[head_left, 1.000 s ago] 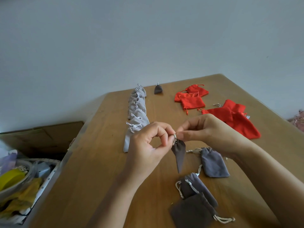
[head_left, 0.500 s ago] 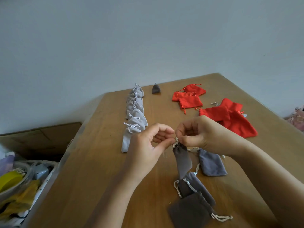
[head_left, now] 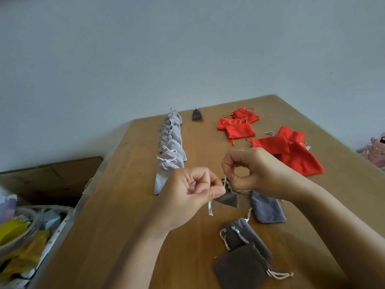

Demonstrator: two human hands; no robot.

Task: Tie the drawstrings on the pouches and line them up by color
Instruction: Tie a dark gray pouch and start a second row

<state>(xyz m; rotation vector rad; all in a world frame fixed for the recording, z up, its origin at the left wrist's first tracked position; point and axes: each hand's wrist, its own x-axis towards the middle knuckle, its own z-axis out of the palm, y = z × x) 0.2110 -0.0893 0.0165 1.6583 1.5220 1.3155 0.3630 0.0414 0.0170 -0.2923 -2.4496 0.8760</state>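
Observation:
A small dark grey pouch (head_left: 228, 199) hangs just above the wooden table (head_left: 129, 215) between my hands. My left hand (head_left: 191, 195) pinches one pale drawstring end, which dangles below its fingers. My right hand (head_left: 256, 170) pinches the other cord at the pouch's gathered neck. A row of light grey tied pouches (head_left: 169, 151) runs away from me on the left. One dark grey tied pouch (head_left: 196, 115) stands at the far edge.
Red pouches lie in a far group (head_left: 237, 126) and a nearer heap (head_left: 291, 151) on the right. Loose grey pouches (head_left: 266, 207) and dark ones (head_left: 243, 234) lie near me. A bin of yellow items (head_left: 18, 234) and a cardboard box (head_left: 52, 176) sit left of the table.
The dark grey pouch has swung from hanging point-down to lying tilted and bunched. My hands have drawn slightly apart, pulling the cords, with a loose end now dangling under my left hand.

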